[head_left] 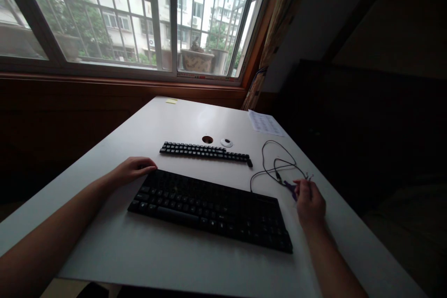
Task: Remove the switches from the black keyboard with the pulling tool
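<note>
A black computer keyboard (209, 209) lies slightly askew on the white table. Its upper rows look bare of keycaps, while lower rows still carry them. My left hand (134, 168) is at the keyboard's far left corner, fingers bent together and fingertips against the edge. Right of the keyboard, my right hand (310, 200) is closed round a purple keycap puller (290, 189) with thin wire prongs sticking out past the fingers. Behind the keyboard, removed black keycaps (206, 150) stand lined up in rows. The fingers of my right hand partly hide the puller.
A black cable (263, 163) loops on the table beside my right hand. Farther back are a round cable hole (207, 139), a white ring-shaped cover (226, 142), a printed sheet (266, 123) and a yellow sticky note (171, 101). A barred window (174, 18) is beyond the table.
</note>
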Demonstrator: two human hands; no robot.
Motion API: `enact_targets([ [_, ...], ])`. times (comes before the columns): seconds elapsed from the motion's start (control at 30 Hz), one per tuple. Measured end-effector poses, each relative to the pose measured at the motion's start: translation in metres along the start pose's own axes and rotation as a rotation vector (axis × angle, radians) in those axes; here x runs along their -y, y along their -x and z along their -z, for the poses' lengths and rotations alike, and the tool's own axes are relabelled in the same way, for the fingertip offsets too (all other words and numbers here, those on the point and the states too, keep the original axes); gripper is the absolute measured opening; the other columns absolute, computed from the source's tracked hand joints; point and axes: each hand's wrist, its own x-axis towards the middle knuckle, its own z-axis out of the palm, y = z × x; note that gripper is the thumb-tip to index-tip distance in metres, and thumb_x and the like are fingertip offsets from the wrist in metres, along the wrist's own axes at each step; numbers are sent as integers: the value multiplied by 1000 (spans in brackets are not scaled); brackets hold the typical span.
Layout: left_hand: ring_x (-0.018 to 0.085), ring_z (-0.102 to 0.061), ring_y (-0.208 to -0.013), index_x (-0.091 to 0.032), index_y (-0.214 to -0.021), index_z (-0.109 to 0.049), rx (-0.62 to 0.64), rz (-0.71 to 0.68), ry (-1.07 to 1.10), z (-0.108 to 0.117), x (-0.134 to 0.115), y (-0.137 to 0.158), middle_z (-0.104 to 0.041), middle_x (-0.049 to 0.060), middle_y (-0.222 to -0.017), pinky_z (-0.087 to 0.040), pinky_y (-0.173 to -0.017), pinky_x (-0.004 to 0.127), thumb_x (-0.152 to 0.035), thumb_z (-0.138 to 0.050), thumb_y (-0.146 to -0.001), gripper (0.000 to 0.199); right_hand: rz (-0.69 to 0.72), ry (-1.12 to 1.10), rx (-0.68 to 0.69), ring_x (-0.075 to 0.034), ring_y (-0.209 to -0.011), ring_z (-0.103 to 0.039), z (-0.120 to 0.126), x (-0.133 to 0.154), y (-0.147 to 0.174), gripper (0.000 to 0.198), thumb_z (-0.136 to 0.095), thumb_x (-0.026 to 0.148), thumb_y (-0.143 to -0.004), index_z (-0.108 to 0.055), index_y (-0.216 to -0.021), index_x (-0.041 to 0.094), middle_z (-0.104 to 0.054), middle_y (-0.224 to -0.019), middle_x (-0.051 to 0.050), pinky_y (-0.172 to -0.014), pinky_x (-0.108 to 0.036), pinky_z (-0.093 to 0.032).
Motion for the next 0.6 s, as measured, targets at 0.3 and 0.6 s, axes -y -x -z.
enact_targets([
  [0.3, 19, -63, -77, -16, -90, -69, 49, 29, 51, -7, -15, 1, -70, 5, -82, -48, -71, 27, -52, -54, -90, 39, 314, 177, -58, -26, -76, -54, 21, 19, -7, 39, -38, 43, -97, -65, -79, 20, -53, -77, -8, -75, -39, -41],
  [0.6, 21, -61, -81, -18, -91, -68, 306, 58, 156, 11, -23, -9, -69, 4, -87, -46, -71, 26, -55, -55, -88, 39, 330, -142, 315, -17, -61, -56, -2, 164, 20, 33, -48, 47, -94, -66, -83, 22, -56, -66, -2, -60, -31, -47],
])
